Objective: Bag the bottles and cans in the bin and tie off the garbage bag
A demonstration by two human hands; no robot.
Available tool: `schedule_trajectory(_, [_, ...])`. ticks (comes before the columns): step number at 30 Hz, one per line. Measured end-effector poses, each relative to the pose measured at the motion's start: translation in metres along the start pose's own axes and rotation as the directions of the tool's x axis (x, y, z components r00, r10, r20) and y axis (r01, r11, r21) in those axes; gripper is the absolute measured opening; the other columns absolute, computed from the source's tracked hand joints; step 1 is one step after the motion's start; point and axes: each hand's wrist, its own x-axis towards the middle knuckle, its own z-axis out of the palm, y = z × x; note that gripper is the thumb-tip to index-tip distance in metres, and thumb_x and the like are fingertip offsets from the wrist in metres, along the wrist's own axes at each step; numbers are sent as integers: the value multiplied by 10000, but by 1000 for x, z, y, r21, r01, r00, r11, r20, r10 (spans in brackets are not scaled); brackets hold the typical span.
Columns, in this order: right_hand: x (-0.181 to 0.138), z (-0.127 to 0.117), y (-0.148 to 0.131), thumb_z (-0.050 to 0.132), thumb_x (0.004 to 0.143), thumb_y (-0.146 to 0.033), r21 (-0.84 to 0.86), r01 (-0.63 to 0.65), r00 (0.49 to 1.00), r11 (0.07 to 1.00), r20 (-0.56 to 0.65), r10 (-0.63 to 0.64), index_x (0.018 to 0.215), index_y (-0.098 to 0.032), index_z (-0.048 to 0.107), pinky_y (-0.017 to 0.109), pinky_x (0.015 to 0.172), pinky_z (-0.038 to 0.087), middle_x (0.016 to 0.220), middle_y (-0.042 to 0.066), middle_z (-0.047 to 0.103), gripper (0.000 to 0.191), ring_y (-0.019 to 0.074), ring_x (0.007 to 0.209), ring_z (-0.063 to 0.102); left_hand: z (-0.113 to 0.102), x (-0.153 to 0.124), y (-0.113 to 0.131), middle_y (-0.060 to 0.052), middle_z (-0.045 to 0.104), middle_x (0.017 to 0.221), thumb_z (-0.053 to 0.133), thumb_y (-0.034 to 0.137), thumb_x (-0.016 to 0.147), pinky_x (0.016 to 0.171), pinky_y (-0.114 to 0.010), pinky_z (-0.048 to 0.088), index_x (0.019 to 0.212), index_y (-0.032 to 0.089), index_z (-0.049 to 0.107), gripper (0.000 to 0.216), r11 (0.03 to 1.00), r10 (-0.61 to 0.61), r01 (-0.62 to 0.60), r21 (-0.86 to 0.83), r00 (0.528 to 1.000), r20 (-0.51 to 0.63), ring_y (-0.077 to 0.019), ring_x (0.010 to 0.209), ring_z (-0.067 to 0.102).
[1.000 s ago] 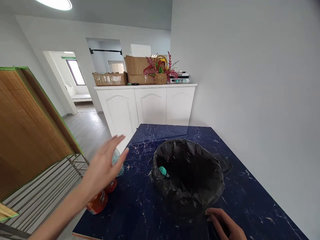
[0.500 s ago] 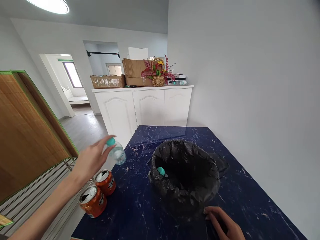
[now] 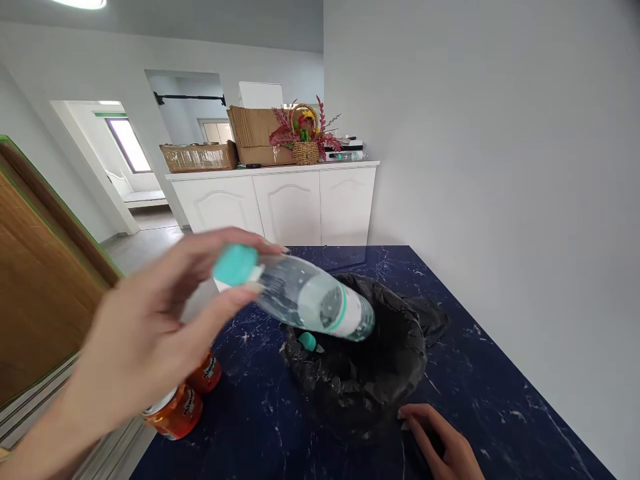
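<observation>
My left hand (image 3: 150, 327) is closed round the neck of a clear plastic bottle (image 3: 310, 300) with a teal cap. It holds the bottle tilted, base pointing over the bin (image 3: 415, 333), which is lined with a black bag. Another teal-capped bottle (image 3: 308, 341) lies inside the bin. My right hand (image 3: 440, 447) rests on the dark blue marble table (image 3: 500, 413) at the near edge of the bag, fingers curled and touching the plastic. Two orange drink cans (image 3: 180, 407) stand on the table's left edge, partly behind my left hand.
A bamboo-fronted rack (image 3: 40, 287) with metal bars stands to the left. A white cabinet (image 3: 280, 200) at the back carries cardboard boxes and a flower basket (image 3: 305, 137). The white wall (image 3: 500, 167) runs along the table's right side. A doorway opens at the back left.
My left hand took the bottle from the table's left edge, lifted it and swung it right toward the bin. The two cans came into view. My right hand stayed by the bag.
</observation>
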Motion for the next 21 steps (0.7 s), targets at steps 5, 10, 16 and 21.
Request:
schedule_trajectory(5, [-1, -1, -7, 548, 1052, -547, -30, 54, 998, 998, -19, -54, 1133, -289, 739, 265, 725, 634, 1049, 105, 790, 331, 256, 922, 801, 51, 2, 6, -10, 766, 1294, 621, 490, 1038, 1023, -363, 610, 1281, 306, 693, 314, 989, 65, -24, -145, 957, 283, -246, 1166, 736])
schedule_trajectory(10, [-1, -2, -9, 538, 1055, -556, -23, 41, 999, 999, -21, -41, 1114, -294, 740, 262, 676, 629, 1025, 98, 790, 337, 250, 874, 797, 77, 2, -1, 2, 718, 1393, 553, 457, 1079, 1012, -356, 604, 1360, 350, 640, 313, 984, 70, 21, -178, 870, 489, -248, 1222, 716])
schedule_trajectory(16, [-1, -1, -9, 535, 1057, -564, -16, 45, 999, 999, -13, -45, 1129, -290, 734, 275, 698, 632, 1047, 109, 789, 346, 258, 900, 792, 87, 7, -5, -3, 695, 1439, 511, 419, 1103, 1054, -377, 571, 1426, 359, 576, 335, 986, 119, -32, -163, 821, 558, -264, 1286, 692])
schedule_trajectory(21, [-1, 0, -7, 523, 1062, -568, -28, 30, 1000, 999, -8, -30, 1128, -293, 727, 279, 710, 629, 1056, 107, 784, 348, 255, 913, 788, 89, 18, -18, -18, 664, 1469, 504, 419, 1105, 1005, -354, 571, 1396, 335, 564, 309, 986, 149, -83, -145, 828, 541, -245, 1235, 707])
